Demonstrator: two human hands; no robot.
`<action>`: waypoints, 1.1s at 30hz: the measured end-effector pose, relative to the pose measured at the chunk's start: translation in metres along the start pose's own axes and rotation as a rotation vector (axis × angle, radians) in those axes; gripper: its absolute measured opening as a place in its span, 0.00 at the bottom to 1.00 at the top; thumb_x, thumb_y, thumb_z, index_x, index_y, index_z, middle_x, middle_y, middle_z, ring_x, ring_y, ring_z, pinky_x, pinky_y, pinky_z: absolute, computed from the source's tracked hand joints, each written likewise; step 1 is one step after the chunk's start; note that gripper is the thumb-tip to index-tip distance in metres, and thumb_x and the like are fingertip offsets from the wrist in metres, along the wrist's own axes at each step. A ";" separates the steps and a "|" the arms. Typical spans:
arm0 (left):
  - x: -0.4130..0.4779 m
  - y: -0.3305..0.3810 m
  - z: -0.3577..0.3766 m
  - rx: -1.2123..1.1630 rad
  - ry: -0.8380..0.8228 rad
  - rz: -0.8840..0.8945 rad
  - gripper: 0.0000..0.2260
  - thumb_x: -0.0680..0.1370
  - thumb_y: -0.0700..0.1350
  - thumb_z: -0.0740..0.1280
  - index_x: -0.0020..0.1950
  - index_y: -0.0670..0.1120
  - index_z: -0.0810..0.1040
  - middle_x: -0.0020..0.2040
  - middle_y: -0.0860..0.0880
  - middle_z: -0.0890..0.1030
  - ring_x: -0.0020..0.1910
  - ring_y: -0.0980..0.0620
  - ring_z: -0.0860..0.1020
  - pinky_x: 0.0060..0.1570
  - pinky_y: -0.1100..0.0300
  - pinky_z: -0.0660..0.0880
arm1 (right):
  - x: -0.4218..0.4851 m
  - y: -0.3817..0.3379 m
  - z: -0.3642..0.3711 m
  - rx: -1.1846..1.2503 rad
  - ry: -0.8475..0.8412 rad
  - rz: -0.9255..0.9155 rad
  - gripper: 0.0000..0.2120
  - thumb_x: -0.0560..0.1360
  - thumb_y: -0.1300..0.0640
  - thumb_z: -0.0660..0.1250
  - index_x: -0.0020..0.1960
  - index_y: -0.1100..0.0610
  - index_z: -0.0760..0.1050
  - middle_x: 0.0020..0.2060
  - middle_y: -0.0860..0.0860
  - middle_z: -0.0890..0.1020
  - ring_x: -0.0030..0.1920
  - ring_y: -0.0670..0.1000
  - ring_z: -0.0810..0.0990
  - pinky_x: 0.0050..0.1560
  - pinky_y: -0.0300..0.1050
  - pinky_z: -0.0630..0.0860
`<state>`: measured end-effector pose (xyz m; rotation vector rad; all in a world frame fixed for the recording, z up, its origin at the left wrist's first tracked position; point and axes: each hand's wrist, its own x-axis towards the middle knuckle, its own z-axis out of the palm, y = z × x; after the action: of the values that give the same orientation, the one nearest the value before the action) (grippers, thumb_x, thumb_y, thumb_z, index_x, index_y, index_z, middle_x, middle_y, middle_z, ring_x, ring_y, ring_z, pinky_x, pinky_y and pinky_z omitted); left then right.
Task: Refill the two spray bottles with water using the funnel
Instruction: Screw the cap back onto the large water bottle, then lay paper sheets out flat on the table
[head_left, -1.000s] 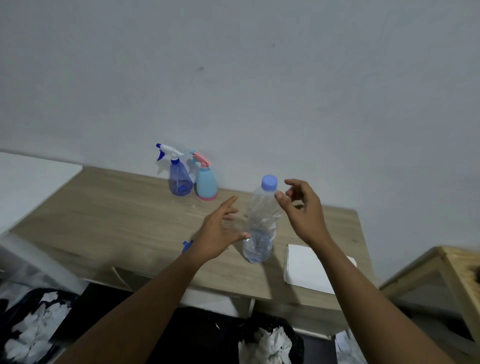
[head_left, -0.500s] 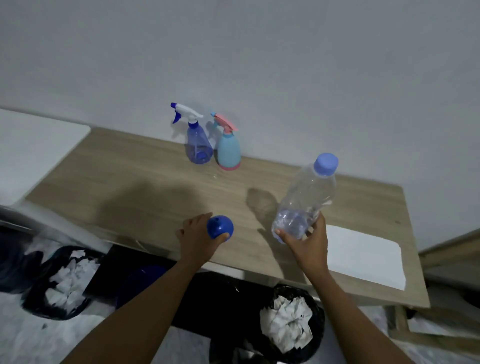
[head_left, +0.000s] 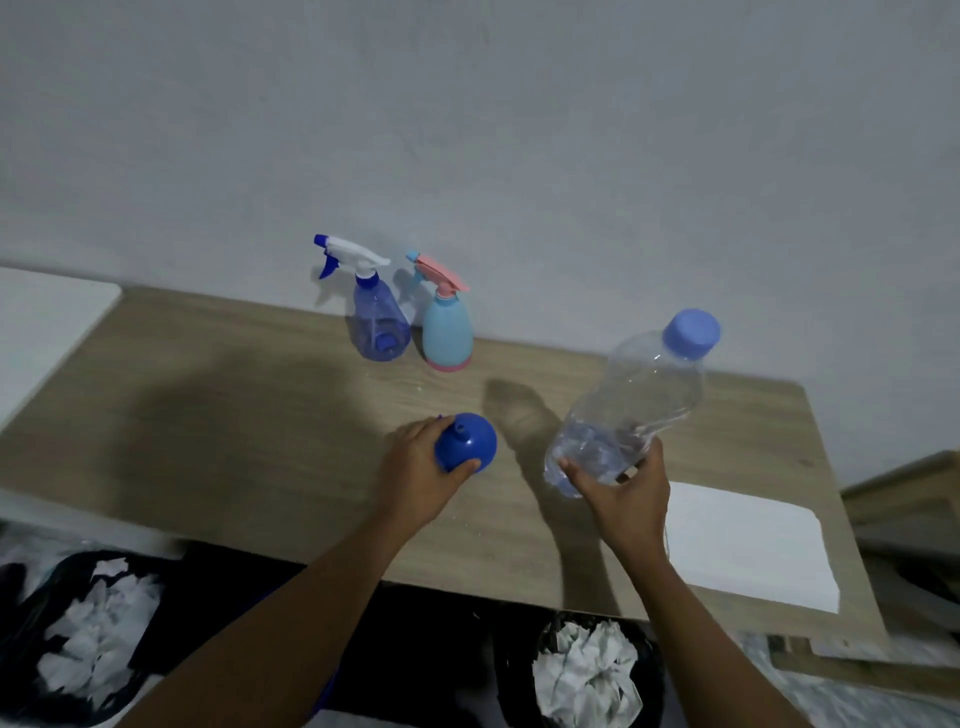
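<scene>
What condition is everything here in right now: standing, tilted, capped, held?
blue spray bottle: upright by the wall, spray head on.
pink-topped spray bottle: upright beside it, spray head on.
water bottle: cap on, tilted, a little water at its base, gripped low by the right hand.
funnel: spout pointing up, gripped by the left hand.
bin: holds crumpled paper.

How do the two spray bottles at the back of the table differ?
The blue spray bottle has a see-through body; the pastel spray bottle is opaque light blue. The blue spray bottle's head is white with a blue trigger; the pastel spray bottle's is pink, like its base. Both stand upright on the table, heads on.
</scene>
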<state>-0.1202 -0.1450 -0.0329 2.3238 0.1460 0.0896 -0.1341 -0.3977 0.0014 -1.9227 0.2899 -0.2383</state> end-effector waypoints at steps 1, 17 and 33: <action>0.017 0.009 0.000 0.012 -0.011 0.015 0.29 0.67 0.57 0.76 0.64 0.46 0.78 0.60 0.47 0.81 0.59 0.46 0.79 0.60 0.58 0.73 | 0.010 -0.004 0.006 0.010 0.007 -0.006 0.33 0.62 0.55 0.85 0.59 0.44 0.69 0.49 0.39 0.80 0.50 0.39 0.82 0.46 0.38 0.78; 0.146 0.028 0.069 0.221 -0.072 0.039 0.24 0.75 0.52 0.71 0.69 0.50 0.71 0.64 0.50 0.77 0.60 0.43 0.78 0.56 0.48 0.77 | 0.143 0.001 0.075 0.006 -0.033 -0.026 0.41 0.62 0.53 0.84 0.69 0.51 0.67 0.55 0.42 0.79 0.53 0.37 0.79 0.47 0.29 0.75; 0.089 0.038 0.067 0.008 0.101 0.045 0.31 0.74 0.50 0.75 0.74 0.44 0.68 0.68 0.43 0.74 0.66 0.43 0.72 0.61 0.50 0.72 | 0.100 0.003 0.023 0.040 -0.065 0.012 0.53 0.66 0.51 0.82 0.80 0.49 0.53 0.75 0.50 0.67 0.72 0.47 0.68 0.70 0.43 0.68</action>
<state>-0.0220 -0.2072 -0.0501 2.3322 0.1448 0.2293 -0.0326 -0.4095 -0.0070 -1.8852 0.2518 -0.1718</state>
